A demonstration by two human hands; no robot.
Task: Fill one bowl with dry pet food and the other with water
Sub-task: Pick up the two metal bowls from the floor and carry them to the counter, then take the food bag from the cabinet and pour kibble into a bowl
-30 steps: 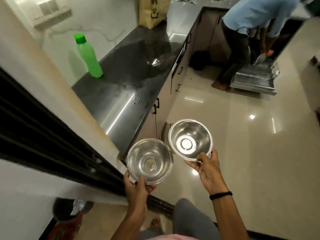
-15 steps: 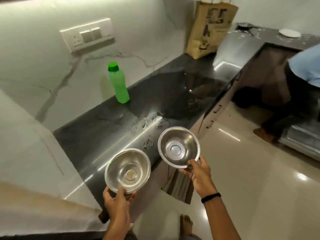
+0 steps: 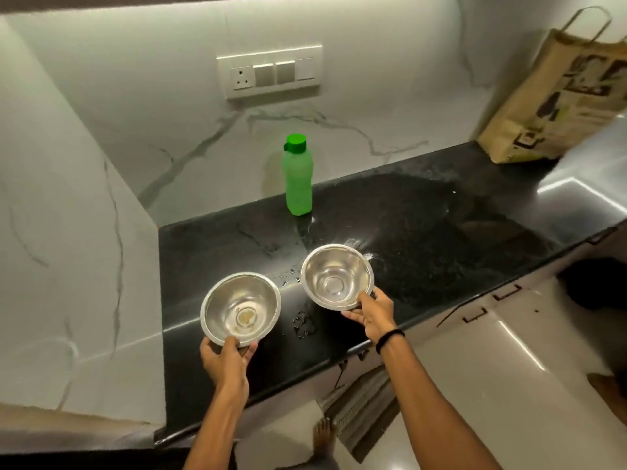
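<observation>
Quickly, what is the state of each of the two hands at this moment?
Left hand: closed on the near rim of the left steel bowl.
Right hand: closed on the near rim of the right steel bowl.

Two steel bowls (image 3: 241, 308) (image 3: 337, 276) — one green bottle (image 3: 297, 176), one paper bag (image 3: 556, 93) — one switch panel (image 3: 269, 72)
</observation>
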